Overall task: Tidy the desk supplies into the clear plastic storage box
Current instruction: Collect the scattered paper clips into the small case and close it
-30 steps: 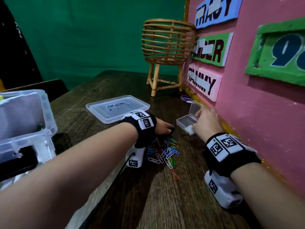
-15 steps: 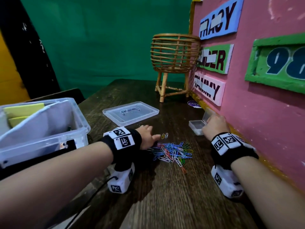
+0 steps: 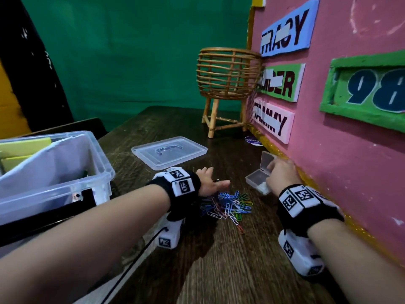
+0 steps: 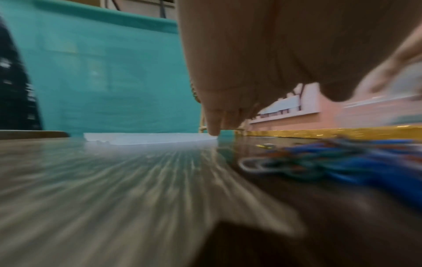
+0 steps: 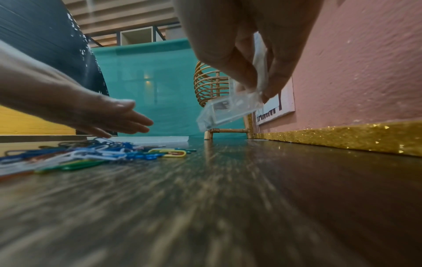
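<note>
Head view shows my left hand (image 3: 210, 182) flat, fingers straight, over the paper clips (image 3: 228, 206) heaped on the desk (image 3: 219, 270), storage box (image 3: 65, 172) far left, its lid (image 3: 168, 151) beyond, while right wrist alone shows my right hand (image 5: 248, 54) pinching the small clear case (image 5: 226, 112), tilted mouth-down toward the clips.
</note>
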`<action>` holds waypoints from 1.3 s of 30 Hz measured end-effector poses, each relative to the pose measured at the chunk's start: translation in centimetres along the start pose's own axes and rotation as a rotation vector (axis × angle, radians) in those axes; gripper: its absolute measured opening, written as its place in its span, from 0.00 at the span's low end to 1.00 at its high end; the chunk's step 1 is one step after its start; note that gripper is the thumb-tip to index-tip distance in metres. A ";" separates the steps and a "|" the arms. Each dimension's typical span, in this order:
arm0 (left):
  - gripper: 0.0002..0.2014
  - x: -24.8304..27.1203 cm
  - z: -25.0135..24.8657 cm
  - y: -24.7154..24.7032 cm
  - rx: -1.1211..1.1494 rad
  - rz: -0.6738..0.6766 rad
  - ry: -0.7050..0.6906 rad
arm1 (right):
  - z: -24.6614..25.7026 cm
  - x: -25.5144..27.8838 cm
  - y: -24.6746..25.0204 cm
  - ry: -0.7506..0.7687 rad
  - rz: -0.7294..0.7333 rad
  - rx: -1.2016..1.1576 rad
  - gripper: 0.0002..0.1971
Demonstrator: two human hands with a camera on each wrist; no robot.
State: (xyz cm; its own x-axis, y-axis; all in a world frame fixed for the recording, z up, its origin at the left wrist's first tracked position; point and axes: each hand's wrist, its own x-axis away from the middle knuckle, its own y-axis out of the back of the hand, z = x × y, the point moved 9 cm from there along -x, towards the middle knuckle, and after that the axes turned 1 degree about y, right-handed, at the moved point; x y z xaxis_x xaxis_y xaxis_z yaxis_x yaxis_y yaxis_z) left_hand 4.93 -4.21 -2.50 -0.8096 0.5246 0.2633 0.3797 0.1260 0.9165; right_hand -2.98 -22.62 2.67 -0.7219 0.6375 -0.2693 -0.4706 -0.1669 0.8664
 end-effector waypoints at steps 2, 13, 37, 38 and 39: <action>0.45 -0.7 0.0 -0.3 -0.034 0.104 0.034 | 0.1 0.1 0.1 0.003 -0.004 0.001 0.16; 0.51 -0.2 -3.3 -1.8 -0.117 0.253 -0.193 | -0.1 0.0 0.8 -0.034 -0.053 -0.018 0.18; 0.33 1.8 -3.1 -1.6 -0.265 0.141 -0.323 | 0.2 0.5 -0.1 0.030 0.099 -0.053 0.18; 0.29 1.8 -3.3 -1.1 -0.251 0.110 -0.332 | 0.1 0.5 -0.2 0.025 0.094 -0.070 0.18; 0.26 1.9 -3.3 -0.7 -0.234 0.078 -0.331 | 0.1 0.5 -0.2 0.025 0.090 -0.084 0.17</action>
State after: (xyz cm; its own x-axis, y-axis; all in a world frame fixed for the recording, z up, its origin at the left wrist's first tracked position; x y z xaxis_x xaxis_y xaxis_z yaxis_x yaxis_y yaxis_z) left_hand 1.65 -6.12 -1.64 -0.5801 0.7725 0.2583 0.2913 -0.0993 0.9514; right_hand -3.15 -22.19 2.41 -0.7751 0.5981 -0.2038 -0.4437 -0.2855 0.8495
